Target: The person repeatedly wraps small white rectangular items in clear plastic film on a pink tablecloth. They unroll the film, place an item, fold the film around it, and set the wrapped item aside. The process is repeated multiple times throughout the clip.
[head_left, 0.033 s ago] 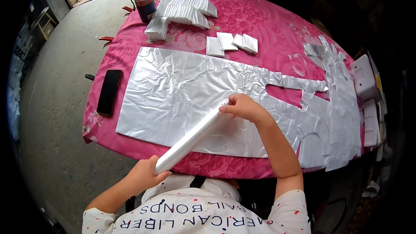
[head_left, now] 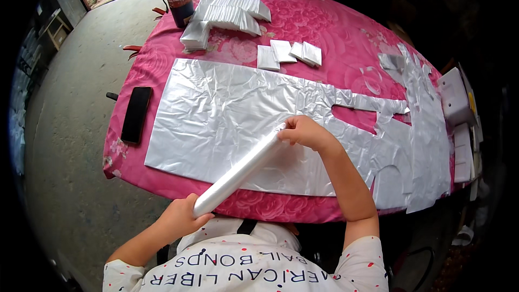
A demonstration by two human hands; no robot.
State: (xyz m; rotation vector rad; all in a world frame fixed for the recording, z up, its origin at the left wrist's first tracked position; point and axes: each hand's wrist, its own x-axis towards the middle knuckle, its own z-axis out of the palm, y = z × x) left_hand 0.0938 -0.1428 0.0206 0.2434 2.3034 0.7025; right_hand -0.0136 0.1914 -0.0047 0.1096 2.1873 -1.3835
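A long, narrow folded strip of clear plastic film (head_left: 240,172) runs slantwise between my hands, over the near edge of the table. My left hand (head_left: 181,217) is closed round its lower end, thumb on top. At the upper end, my right hand (head_left: 306,132) pinches the film's tip between thumb and fingers. Beneath it lies a flat, wrinkled layer of plastic aprons (head_left: 216,108), broad at the left, with cut-out openings toward the right. Several small folded plastic packets (head_left: 281,51) lie beyond them, and a long row of similar packets (head_left: 232,13) stands farther back.
A black phone (head_left: 136,115) rests at the table's left edge. At the far left corner stands a dark bottle (head_left: 178,0) with a strap. White plastic bins (head_left: 456,97) sit by the right edge. A pink floral cloth (head_left: 319,13) covers the table.
My right hand has shifted very slightly to the right at the tip of the film. My left hand and the things on the table look unchanged.
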